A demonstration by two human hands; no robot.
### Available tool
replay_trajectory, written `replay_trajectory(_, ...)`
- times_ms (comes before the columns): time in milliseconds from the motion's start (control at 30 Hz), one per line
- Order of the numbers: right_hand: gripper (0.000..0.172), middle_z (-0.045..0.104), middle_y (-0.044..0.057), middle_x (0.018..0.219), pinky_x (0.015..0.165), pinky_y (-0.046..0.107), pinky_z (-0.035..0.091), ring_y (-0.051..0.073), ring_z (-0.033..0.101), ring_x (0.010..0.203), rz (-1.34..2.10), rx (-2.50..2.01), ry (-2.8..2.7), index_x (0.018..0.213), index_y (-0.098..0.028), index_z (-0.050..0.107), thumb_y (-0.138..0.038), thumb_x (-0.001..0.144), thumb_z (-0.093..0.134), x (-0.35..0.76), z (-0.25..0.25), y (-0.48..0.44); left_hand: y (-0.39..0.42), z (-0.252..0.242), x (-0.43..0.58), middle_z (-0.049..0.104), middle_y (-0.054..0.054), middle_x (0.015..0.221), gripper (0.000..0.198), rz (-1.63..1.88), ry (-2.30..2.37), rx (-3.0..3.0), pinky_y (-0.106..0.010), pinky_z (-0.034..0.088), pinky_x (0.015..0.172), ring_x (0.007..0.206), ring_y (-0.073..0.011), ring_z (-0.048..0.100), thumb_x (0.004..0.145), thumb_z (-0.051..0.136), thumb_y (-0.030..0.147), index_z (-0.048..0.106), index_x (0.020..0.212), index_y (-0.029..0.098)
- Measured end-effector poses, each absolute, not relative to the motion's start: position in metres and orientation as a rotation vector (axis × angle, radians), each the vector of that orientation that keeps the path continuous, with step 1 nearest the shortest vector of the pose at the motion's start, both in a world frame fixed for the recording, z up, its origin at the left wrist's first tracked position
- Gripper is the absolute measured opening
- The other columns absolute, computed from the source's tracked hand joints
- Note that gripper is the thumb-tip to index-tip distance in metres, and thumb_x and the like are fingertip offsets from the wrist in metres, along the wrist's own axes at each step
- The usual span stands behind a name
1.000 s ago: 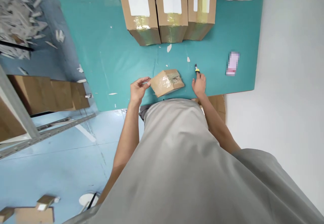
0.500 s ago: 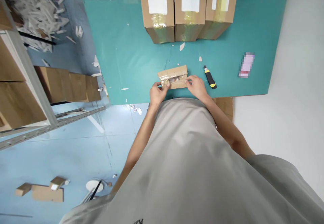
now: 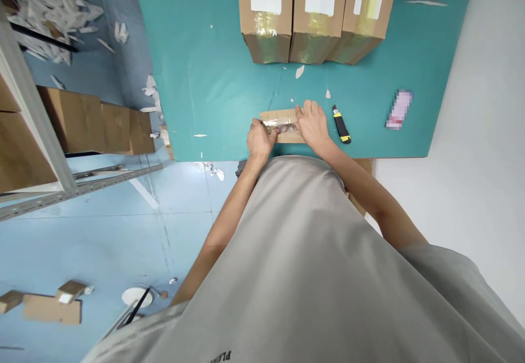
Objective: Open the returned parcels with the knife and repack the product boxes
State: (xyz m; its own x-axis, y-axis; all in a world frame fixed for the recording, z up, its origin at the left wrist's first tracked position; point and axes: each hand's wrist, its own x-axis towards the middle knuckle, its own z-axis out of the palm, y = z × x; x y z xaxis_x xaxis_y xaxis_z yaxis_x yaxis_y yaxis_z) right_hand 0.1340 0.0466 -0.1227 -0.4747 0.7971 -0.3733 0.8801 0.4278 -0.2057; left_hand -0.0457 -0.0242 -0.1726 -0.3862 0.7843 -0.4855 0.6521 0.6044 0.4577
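A small cardboard box lies on the green tabletop close to my body, with shiny clear tape along its top and a gap between its flaps. What is inside the gap is too small to make out. My left hand grips the box's left end, thumb on the near flap. At the right end, my right hand is closed on the far flap with its fingers curled over. A black and yellow utility knife rests just right of my right hand, untouched.
Three tall taped cartons stand side by side at the table's back. A blurred pinkish item lies at the right. Paper scraps dot the green table. Left of it are a metal shelf and several brown boxes.
My right hand has moved up from the near right corner to the far flap, its fingers now curled over it. My left hand has wrapped further around the left end.
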Motion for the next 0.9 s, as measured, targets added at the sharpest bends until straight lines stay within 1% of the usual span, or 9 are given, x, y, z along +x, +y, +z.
replay_trajectory(133, 0.061, 0.061, 0.03, 0.156, 0.116, 0.06, 0.049, 0.046, 0.054, 0.142, -0.582, 1.25, 2.566, 0.16, -0.003, 0.063, -0.044, 0.119, 0.045, 0.141, -0.123, 0.06, -0.034, -0.189, -0.048, 0.073, -0.019, 0.138, 0.046, 0.458, 2.101, 1.134, -0.046, 0.056, 0.112, 0.128, -0.0367, 0.073, 0.099, 0.082, 0.035, 0.059, 0.136, 0.019)
replay_trajectory(233, 0.054, 0.065, 0.029, 0.151, 0.112, 0.055, 0.051, 0.044, 0.059, 0.136, -0.606, 1.195, 2.519, 0.144, -0.004, 0.075, -0.037, 0.12, 0.04, 0.145, -0.123, 0.077, -0.035, -0.199, -0.047, 0.073, -0.016, 0.134, 0.047, 0.552, 2.089, 1.109, -0.043, 0.056, 0.11, 0.123, -0.0331, 0.073, 0.097, 0.087, 0.034, 0.06, 0.133, 0.02)
replay_trajectory(300, 0.052, 0.069, 0.03, 0.146, 0.11, 0.055, 0.051, 0.043, 0.063, 0.131, -0.585, 1.182, 2.505, 0.139, -0.003, 0.078, -0.034, 0.119, 0.041, 0.142, -0.123, 0.086, -0.035, -0.203, -0.046, 0.073, -0.015, 0.131, 0.044, 0.593, 2.091, 1.1, -0.042, 0.056, 0.108, 0.119, -0.0316, 0.073, 0.097, 0.087, 0.034, 0.061, 0.13, 0.02)
replay_trajectory(367, 0.052, 0.071, 0.031, 0.144, 0.112, 0.057, 0.049, 0.044, 0.064, 0.13, -0.542, 1.135, 2.551, 0.148, -0.001, 0.073, -0.031, 0.117, 0.044, 0.132, -0.123, 0.089, -0.035, -0.206, -0.044, 0.073, -0.014, 0.128, 0.042, 0.62, 2.097, 1.09, -0.042, 0.056, 0.107, 0.115, -0.0304, 0.073, 0.098, 0.087, 0.033, 0.062, 0.13, 0.02)
replay_trajectory(467, 0.058, 0.069, 0.034, 0.15, 0.117, 0.061, 0.047, 0.044, 0.064, 0.136, -0.485, 1.016, 2.606, 0.166, 0.003, 0.056, -0.02, 0.114, 0.041, 0.109, -0.121, 0.08, -0.038, -0.208, -0.042, 0.072, -0.015, 0.129, 0.041, 0.649, 2.099, 1.076, -0.041, 0.057, 0.106, 0.113, -0.0292, 0.073, 0.1, 0.085, 0.032, 0.064, 0.132, 0.018)
replay_trajectory(533, 0.062, 0.067, 0.036, 0.154, 0.118, 0.059, 0.048, 0.044, 0.064, 0.14, -0.466, 0.963, 2.555, 0.17, 0.006, 0.049, -0.013, 0.113, 0.038, 0.094, -0.119, 0.071, -0.039, -0.21, -0.041, 0.071, -0.016, 0.131, 0.042, 0.669, 2.092, 1.077, -0.041, 0.057, 0.105, 0.113, -0.0296, 0.074, 0.103, 0.083, 0.035, 0.066, 0.136, 0.017)
replay_trajectory(633, 0.064, 0.061, 0.04, 0.161, 0.119, 0.055, 0.05, 0.044, 0.063, 0.146, -0.426, 0.952, 2.447, 0.171, 0.012, 0.045, -0.012, 0.111, 0.041, 0.079, -0.116, 0.062, -0.04, -0.214, -0.04, 0.069, -0.015, 0.127, 0.044, 0.687, 2.069, 1.084, -0.044, 0.059, 0.105, 0.111, -0.0315, 0.075, 0.106, 0.08, 0.045, 0.071, 0.14, 0.019)
replay_trajectory(767, 0.072, 0.049, 0.042, 0.172, 0.118, 0.058, 0.053, 0.048, 0.059, 0.152, -0.392, 0.977, 2.432, 0.173, 0.013, 0.04, -0.021, 0.11, 0.048, 0.068, -0.121, 0.055, -0.04, -0.22, -0.042, 0.067, -0.013, 0.117, 0.044, 0.698, 2.05, 1.091, -0.045, 0.06, 0.104, 0.107, -0.0327, 0.076, 0.106, 0.079, 0.056, 0.079, 0.134, 0.023)
replay_trajectory(900, 0.066, 0.059, 0.043, 0.164, 0.112, 0.064, 0.055, 0.048, 0.064, 0.146, -0.341, 0.998, 2.501, 0.17, 0.01, 0.047, -0.018, 0.113, 0.033, 0.058, -0.131, 0.051, -0.04, -0.221, -0.043, 0.067, -0.012, 0.116, 0.045, 0.739, 2.019, 1.066, -0.042, 0.06, 0.104, 0.109, -0.032, 0.076, 0.104, 0.081, 0.057, 0.08, 0.135, 0.025)
